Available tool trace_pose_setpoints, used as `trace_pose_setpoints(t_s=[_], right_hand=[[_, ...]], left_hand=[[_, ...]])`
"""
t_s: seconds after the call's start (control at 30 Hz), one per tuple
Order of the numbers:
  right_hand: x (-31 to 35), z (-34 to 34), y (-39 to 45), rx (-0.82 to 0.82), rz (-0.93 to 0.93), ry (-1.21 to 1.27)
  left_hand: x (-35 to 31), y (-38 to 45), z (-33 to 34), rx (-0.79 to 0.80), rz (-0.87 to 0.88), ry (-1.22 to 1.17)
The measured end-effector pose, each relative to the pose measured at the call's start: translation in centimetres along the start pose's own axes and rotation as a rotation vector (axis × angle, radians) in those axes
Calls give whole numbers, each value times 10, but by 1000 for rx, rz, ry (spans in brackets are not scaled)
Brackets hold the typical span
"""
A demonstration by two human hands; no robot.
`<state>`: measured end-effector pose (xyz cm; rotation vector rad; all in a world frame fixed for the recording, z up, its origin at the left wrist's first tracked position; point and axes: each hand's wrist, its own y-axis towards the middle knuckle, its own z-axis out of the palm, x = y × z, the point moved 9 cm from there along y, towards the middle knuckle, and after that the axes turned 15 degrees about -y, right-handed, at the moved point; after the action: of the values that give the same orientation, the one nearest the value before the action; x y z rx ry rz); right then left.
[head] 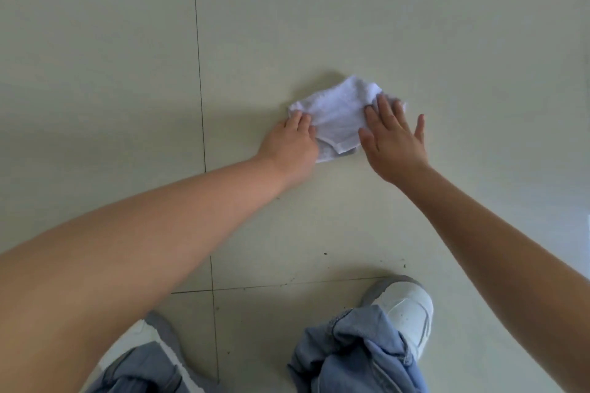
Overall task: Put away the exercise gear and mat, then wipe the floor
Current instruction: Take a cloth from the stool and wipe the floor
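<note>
Left hand (292, 145): mine, fingers curled on the white cloth's (336, 112) left edge. Right hand (394, 140): flat, fingers spread, pressing its right side. Cloth: frame centre, on pale tiled floor (127, 73). White shoe (405, 306), jeans (357, 357): bottom of frame. Writing: none legible.

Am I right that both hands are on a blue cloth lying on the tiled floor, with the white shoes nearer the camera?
Not quite: the cloth is white, not blue, as the head view shows. The rest holds: the left hand and the right hand both rest on it on the tiled floor, and the white shoes sit nearer the camera.
</note>
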<state>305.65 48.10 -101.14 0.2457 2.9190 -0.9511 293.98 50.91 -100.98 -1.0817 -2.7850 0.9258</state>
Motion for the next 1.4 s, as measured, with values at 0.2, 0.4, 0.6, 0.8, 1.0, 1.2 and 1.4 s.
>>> trace_pose_setpoints(t_s=[0.2, 0.4, 0.6, 0.8, 1.0, 1.2, 1.4], right_hand=[[129, -22, 16, -56, -281, 30], [157, 14, -41, -1, -446, -45], [72, 63, -93, 38, -394, -110], [-30, 53, -95, -147, -143, -119], [-36, 46, -101, -286, 0, 22], [-25, 52, -110, -346, 38, 42], [-70, 56, -112, -264, 166, -16]], left_hand=[[109, -57, 4, -99, -34, 41], [101, -121, 47, -69, 28, 120], [3, -116, 66, -142, 289, 15], [-90, -67, 44, -258, 450, -167], [-108, -53, 19, -302, 497, -226], [-112, -58, 17, -283, 500, -212], [-130, -42, 20, -230, 477, -186]])
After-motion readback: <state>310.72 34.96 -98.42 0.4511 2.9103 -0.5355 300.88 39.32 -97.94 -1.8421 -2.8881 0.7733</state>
